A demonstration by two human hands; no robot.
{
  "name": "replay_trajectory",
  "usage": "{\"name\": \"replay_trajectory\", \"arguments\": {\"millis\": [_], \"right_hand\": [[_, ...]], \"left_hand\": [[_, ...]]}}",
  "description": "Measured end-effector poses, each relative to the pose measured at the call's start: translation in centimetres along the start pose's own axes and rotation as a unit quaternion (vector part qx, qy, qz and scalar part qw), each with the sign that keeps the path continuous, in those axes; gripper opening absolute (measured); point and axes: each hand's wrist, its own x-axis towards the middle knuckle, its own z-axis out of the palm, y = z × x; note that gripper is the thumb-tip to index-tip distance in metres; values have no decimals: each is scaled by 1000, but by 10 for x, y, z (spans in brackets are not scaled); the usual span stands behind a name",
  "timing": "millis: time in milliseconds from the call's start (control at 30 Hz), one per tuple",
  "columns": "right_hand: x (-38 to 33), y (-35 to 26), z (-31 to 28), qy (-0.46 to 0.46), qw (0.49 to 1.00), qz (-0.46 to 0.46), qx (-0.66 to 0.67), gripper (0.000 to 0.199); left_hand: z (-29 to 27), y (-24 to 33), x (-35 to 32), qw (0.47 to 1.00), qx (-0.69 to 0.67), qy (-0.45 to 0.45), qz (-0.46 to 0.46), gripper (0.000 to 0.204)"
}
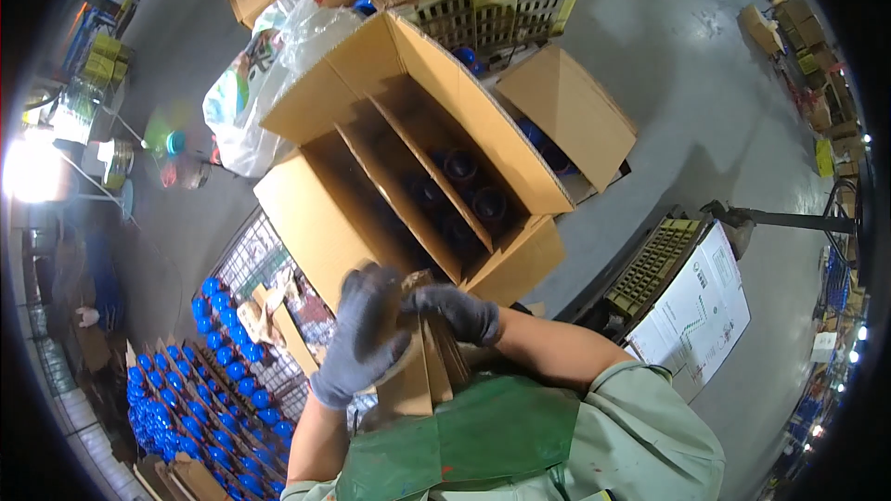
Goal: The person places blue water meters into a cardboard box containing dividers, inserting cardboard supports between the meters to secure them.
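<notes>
In front of my green apron, a bundle of flat cardboard dividers (422, 366) stands on edge. My right hand (459, 311), in a grey glove, is closed over the top of the dividers. Also gloved in grey, my left hand (364, 339) is at their left side, its fingers stretched up and the thumb apart; its fingertips are slightly blurred. Just beyond both hands stands an open cardboard box (320, 223). Upright cardboard partitions (418, 176) split it into lengthwise sections. Several dark round objects (459, 165) lie in the right-hand section; shadow hides the bottom elsewhere.
Blue round-topped items (223, 315) fill a wire-mesh container and cardboard rows at the lower left. A clear plastic bag (278, 65) touches the box's far left. Behind is a yellowish crate (492, 14) of cardboard pieces. A white panel (696, 306) stands at the right.
</notes>
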Motion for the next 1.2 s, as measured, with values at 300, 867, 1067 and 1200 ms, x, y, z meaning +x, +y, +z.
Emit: {"name": "replay_trajectory", "arguments": {"millis": [300, 867, 1067, 1200], "right_hand": [[36, -15, -9, 198, 949, -204, 133, 50], [57, -8, -44, 401, 863, -213, 220, 32], [86, -12, -38, 248, 872, -70, 417, 42], [79, -27, -22, 184, 883, -58, 428, 50]], "left_hand": [[-75, -50, 65, 938, 261, -51, -222, 28], [-60, -114, 178, 818, -72, -322, -471, 34], [-39, -163, 246, 838, 506, -198, 39, 24], [31, -357, 252, 933, 360, 1, -17, 27]]}}
